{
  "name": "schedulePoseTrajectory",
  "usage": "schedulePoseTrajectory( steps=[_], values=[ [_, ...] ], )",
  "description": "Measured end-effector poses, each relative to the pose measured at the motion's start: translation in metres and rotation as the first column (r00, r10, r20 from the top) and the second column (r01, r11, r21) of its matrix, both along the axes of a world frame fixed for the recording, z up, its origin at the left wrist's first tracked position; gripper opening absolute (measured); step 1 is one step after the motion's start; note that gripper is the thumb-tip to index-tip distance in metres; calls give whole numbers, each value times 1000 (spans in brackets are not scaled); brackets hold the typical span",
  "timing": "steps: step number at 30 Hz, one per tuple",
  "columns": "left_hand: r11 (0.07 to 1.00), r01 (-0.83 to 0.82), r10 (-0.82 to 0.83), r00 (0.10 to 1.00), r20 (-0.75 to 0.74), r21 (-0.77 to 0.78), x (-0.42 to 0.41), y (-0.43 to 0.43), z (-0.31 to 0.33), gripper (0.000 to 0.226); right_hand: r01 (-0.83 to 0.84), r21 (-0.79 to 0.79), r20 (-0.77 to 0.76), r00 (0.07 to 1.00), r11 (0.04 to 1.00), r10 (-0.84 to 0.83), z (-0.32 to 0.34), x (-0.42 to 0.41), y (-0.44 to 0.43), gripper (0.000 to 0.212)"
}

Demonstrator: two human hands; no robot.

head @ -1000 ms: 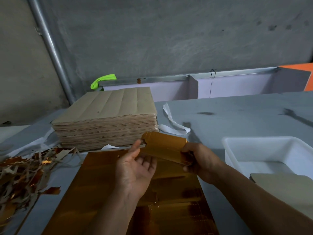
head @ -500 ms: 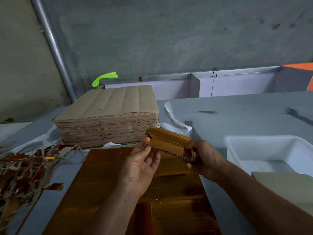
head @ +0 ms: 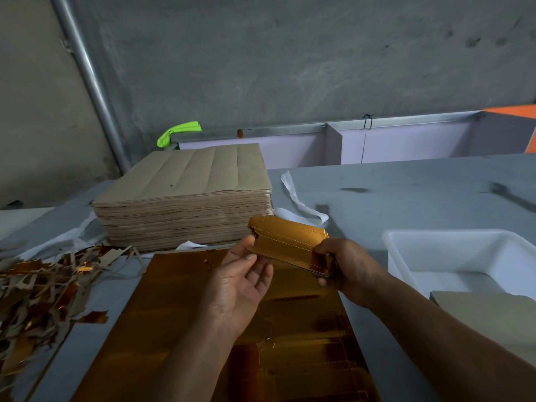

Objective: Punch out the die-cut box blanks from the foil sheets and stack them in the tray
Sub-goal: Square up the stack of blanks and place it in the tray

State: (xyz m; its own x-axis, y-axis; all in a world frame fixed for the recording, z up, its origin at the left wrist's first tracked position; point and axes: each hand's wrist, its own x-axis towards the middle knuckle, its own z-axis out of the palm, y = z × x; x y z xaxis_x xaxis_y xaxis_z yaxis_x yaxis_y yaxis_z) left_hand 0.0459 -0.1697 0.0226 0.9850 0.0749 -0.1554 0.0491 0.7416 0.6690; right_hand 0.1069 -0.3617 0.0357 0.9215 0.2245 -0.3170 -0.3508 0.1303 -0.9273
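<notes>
A thin bundle of gold foil box blanks [head: 287,240] is held in the air above the table. My right hand [head: 346,264] grips its right end, fingers curled round the edge. My left hand [head: 242,278] is palm up with loose fingers, its thumb and fingertips touching the bundle's left end. Under both hands lies a large gold foil sheet [head: 179,317] with die-cut outlines near its bottom. The white tray [head: 406,250] stands to the right, with a brown-backed stack of blanks [head: 490,317] in it.
A tall stack of brown-backed sheets [head: 185,198] sits at the back left. Foil and paper offcuts [head: 37,291] are heaped at the left. A white strip [head: 298,201] lies behind the hands. Grey table [head: 420,192] spreads to the back right.
The bundle has tilted flatter and risen slightly. My left hand has loosened from under it and now touches only its left end.
</notes>
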Motion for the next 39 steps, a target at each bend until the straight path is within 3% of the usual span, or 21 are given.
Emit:
schedulePoseTrajectory(
  steps=[3, 6, 11, 14, 18, 26, 31, 36, 39],
  values=[
    [1000, -20, 20, 999, -28, 9, -2, 6, 1, 34, -22, -48, 70, 997, 999, 25, 0, 0, 0, 25],
    [999, 5, -2, 998, -60, 46, -2, 11, 5, 44, -65, -113, 127, 989, 992, 79, 0, -2, 1, 3],
    [988, 63, -50, 994, -94, 141, 2, 14, 10, 42, -132, -127, 160, 975, 983, 152, 2, -4, 3, 2],
    [963, 92, -64, 991, -115, 255, 2, 13, 10, 45, -162, -167, 176, 966, 972, 192, 2, -5, 0, 22],
    [919, 103, -47, 987, -153, 382, 3, 10, 3, 53, -212, -178, 188, 951, 961, 245, 3, -6, 0, 22],
    [941, 106, -54, 984, -168, 321, 1, 0, -4, 45, -191, -255, 215, 944, 948, 249, 1, -6, 2, 22],
    [945, 99, -30, 975, -218, 313, -2, -4, -6, 55, -160, -295, 222, 947, 942, 231, 0, -6, 2, 32],
    [972, 23, 53, 948, -313, 236, -2, -3, -5, 50, -176, -95, 146, 971, 980, 188, 1, -5, 1, 44],
    [993, -49, 87, 921, -379, 108, -3, -1, -4, 48, -156, 105, 136, 981, 982, 141, 4, -3, 0, 34]
  ],
)
